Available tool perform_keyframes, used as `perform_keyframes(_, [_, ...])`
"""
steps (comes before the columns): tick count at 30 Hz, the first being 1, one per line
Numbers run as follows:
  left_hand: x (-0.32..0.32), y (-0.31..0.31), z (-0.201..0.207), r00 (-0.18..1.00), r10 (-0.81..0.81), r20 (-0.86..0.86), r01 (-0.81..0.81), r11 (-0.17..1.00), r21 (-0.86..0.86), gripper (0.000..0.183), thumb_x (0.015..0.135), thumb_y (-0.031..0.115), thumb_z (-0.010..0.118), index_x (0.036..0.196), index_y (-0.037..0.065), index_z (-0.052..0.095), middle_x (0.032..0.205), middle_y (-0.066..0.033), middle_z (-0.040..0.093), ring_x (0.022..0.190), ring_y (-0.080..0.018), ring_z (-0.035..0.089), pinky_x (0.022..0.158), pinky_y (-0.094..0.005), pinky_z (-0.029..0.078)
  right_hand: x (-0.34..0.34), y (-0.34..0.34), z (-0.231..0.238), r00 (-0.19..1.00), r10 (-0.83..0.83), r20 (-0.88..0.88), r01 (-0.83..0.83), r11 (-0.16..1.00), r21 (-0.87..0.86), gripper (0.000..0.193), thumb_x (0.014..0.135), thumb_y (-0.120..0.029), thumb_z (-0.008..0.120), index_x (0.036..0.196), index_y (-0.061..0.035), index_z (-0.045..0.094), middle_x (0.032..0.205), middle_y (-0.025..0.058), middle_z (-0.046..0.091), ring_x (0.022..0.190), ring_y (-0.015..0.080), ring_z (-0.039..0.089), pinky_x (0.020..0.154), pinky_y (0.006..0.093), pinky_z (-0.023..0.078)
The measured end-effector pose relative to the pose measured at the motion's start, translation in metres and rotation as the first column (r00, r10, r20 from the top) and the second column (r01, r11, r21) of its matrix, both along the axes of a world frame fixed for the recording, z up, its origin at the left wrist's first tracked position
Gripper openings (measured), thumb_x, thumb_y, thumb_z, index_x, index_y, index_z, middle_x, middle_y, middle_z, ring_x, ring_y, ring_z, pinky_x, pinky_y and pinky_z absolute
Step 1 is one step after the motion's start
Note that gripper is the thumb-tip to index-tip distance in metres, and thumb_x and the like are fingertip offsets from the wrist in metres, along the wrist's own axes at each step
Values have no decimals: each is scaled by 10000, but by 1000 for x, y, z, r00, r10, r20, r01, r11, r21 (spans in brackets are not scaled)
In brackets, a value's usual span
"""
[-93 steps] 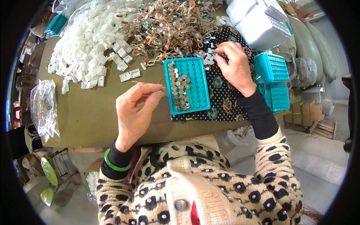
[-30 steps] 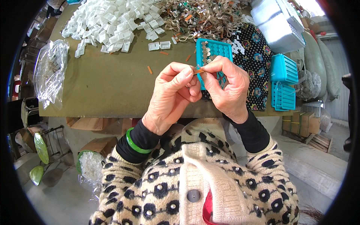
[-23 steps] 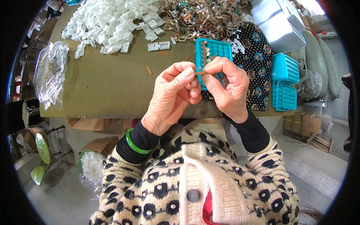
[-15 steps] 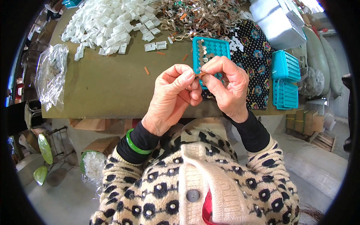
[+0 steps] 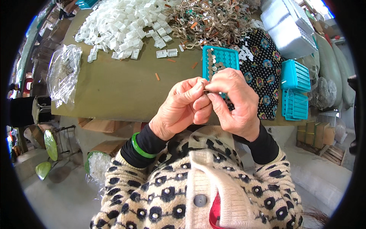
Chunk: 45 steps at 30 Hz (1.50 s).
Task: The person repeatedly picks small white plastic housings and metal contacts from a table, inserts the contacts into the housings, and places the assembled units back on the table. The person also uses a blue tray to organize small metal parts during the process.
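Observation:
My left hand (image 5: 181, 103) and my right hand (image 5: 240, 105) meet over the table's near edge, fingers closed. Between their fingertips is a small thin brownish piece (image 5: 206, 92), mostly covered by the fingers. Just beyond them lies a turquoise dimpled tray (image 5: 237, 60), its near part hidden by my right hand. Small round metal discs (image 5: 214, 68) sit in it, along the left side and toward the middle. Left of the tray, a few small orange strips (image 5: 157, 76) and a pair of white plastic cases (image 5: 167, 53) lie on the olive table (image 5: 114, 91).
White plastic cases (image 5: 122, 28) are heaped at the far left, beside tangled clear bands (image 5: 209, 24) with orange bits. On the right are dark patterned cloth (image 5: 267, 72), stacked turquoise trays (image 5: 295, 75) and white trays (image 5: 288, 32). A clear bag (image 5: 66, 74) lies left.
The view has shifted, so the table appears farther right and lower. My right fingers have curled over the piece; its orange strip, visible before, is now mostly hidden.

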State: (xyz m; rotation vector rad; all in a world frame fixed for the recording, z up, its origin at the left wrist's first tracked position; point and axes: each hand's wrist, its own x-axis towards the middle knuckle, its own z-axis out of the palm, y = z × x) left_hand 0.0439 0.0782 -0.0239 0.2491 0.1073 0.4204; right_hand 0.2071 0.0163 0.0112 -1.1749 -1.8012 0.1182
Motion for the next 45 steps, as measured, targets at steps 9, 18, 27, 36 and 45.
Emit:
perform_keyframes(9, [-10, 85, -9, 459, 884, 93, 498, -342, 797, 220, 841, 96, 699, 1040, 23, 642, 910, -80, 620, 790, -235, 627, 698, -332, 487, -3, -7, -5, 499, -145, -854, -437, 809, -393, 89, 963, -41, 593, 1036, 1, 565, 820, 40, 600, 677, 101, 589, 687, 256, 510])
perform_keyframes(18, [-7, 106, -9, 503, 864, 24, 441, -281, 852, 211, 922, 47, 604, 1122, 38, 672, 858, -58, 594, 715, -173, 605, 652, -299, 503, -1, -5, -6, 226, -258, -940, -639, 689, -342, 126, 956, -51, 598, 1065, 8, 573, 822, 48, 600, 672, 118, 581, 718, 282, 512])
perform_keyframes(27, [-9, 36, 10, 773, 564, -290, -307, 733, 608, 143, 930, 73, 628, 1033, -26, 628, 888, -99, 684, 759, -143, 661, 698, -263, 546, -23, 5, -6, 276, -120, -954, -518, 817, -253, 111, 978, -61, 560, 1066, 4, 559, 1031, 125, 662, 782, 167, 617, 757, 286, 511])
perform_keyframes(36, [-20, 11, 0, 848, 435, -304, -210, 801, 560, 258, 892, 42, 672, 1137, -21, 623, 969, -61, 669, 865, -133, 644, 776, -274, 528, -27, 0, -13, 477, -174, -861, -381, 842, -382, 125, 952, -44, 601, 1045, 35, 578, 864, 76, 633, 707, 126, 585, 694, 263, 500])
perform_keyframes(45, [-32, 13, -12, 866, 416, -276, -353, 901, 253, 275, 897, 19, 655, 1170, -5, 632, 976, -103, 696, 765, -161, 667, 709, -305, 567, -35, 5, -14, 507, -191, -841, -318, 865, -388, 100, 925, 11, 605, 1022, 26, 584, 801, 48, 596, 654, 119, 560, 634, 244, 470])
